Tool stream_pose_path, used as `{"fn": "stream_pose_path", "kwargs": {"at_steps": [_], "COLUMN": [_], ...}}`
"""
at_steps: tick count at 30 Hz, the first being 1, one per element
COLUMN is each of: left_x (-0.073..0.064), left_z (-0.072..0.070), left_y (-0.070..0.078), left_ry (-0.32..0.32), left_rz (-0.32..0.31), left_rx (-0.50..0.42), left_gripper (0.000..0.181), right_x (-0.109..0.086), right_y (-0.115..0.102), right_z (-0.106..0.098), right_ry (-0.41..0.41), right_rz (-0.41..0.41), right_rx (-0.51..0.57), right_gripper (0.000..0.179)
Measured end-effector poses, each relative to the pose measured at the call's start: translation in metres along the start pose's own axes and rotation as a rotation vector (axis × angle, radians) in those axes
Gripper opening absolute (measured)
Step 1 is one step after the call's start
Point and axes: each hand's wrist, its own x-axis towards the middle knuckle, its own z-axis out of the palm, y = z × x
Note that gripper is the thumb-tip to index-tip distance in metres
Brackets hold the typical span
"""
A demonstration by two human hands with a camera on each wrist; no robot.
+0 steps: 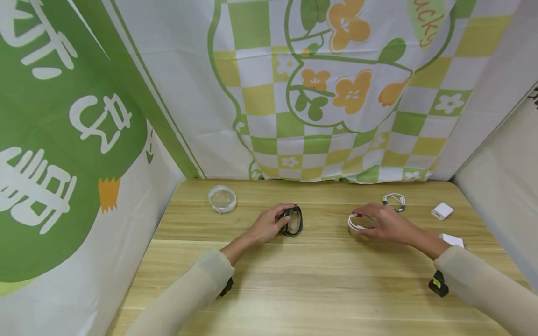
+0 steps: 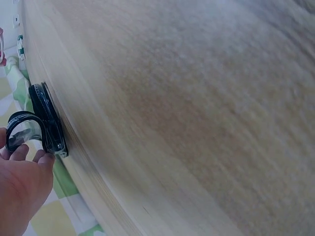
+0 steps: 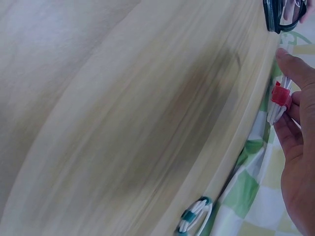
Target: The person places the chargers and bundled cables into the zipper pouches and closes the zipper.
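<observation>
Near the middle of the table, my left hand grips the near side of a coiled black cable. In the left wrist view the black cable shows as loops, with the fingers curled at its lower end. My right hand holds a coiled white cable with a red tie. The right wrist view shows the red tie between thumb and fingers, the coil raised off the table. Just beyond this hand lies another white cable with dark green ties.
A clear, whitish coil lies at the back left of the wooden table. Two white charger blocks sit at the right, one farther back and one partly behind my right forearm. A patterned curtain hangs along the back edge.
</observation>
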Motion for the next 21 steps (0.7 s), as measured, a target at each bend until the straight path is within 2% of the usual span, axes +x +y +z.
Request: {"fn": "stream_pose_path", "kwargs": {"at_steps": [5,12,16,21], "left_x": [0.000,0.002,0.002,0.000], "left_z": [0.000,0.000,-0.002,-0.005], "left_y": [-0.001,-0.004,-0.005,-0.008], "left_ry": [0.010,-0.004,-0.012,-0.011], "left_rz": [-0.025,-0.056,-0.071,-0.075], "left_rx": [-0.015,-0.087,-0.091,-0.097], "left_gripper": [0.044,0.043,0.042,0.042], "right_x": [0.009,0.018,0.022,0.030], "right_y": [-0.004,-0.006,-0.008,-0.013], "right_z": [0.002,0.008,0.011,0.013], "right_ry": [-0.026,-0.042,-0.044,-0.049], "right_rz": [0.011,0.009,0.018,0.011], "right_rx": [0.016,0.004,-0.020,-0.001], "right_gripper": [0.057,0.057,0.057,0.056]}}
